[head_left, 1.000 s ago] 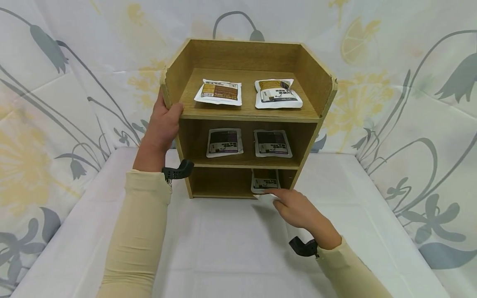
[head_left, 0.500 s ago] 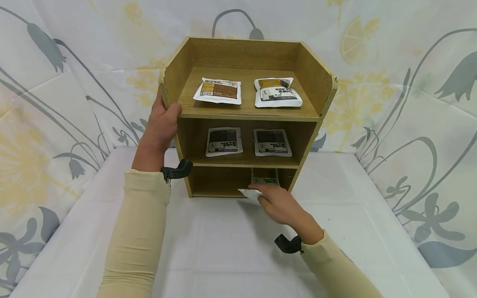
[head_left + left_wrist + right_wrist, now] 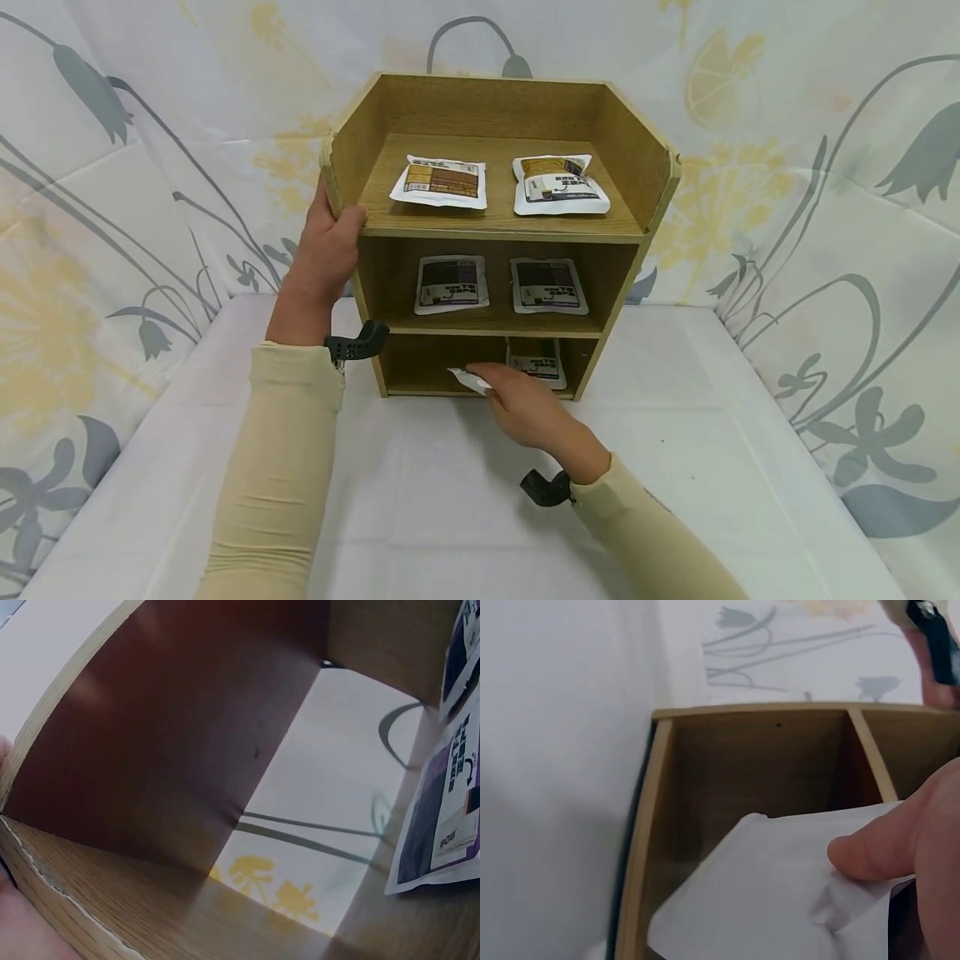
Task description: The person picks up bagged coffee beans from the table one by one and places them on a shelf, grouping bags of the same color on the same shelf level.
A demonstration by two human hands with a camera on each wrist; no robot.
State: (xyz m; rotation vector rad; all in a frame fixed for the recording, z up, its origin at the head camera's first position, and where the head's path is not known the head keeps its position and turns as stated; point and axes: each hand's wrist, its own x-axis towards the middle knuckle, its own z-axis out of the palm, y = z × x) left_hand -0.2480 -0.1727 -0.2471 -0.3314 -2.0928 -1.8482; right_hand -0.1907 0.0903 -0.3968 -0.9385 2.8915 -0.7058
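Observation:
My right hand (image 3: 528,408) pinches a white pouch (image 3: 470,381) at the mouth of the bottom compartment of a wooden shelf (image 3: 498,235). In the right wrist view the thumb presses on the pouch's plain white side (image 3: 757,892); its far side is hidden. My left hand (image 3: 324,254) grips the shelf's left side panel, thumb over the edge near the top board. On the bottom board, to the right, lies another pouch (image 3: 537,364), partly behind my right hand.
Two pouches with brown-yellow labels, left (image 3: 440,182) and right (image 3: 560,185), lie on the top board. Dark-labelled pouches, left (image 3: 452,285) and right (image 3: 549,286), lie on the middle one. White cloth (image 3: 420,500) covers the table, and a patterned sheet (image 3: 787,167) hangs behind.
My right hand has moved left with the white pouch, away from the pouch lying at the bottom right, which now shows more. My left hand stays on the shelf's side.

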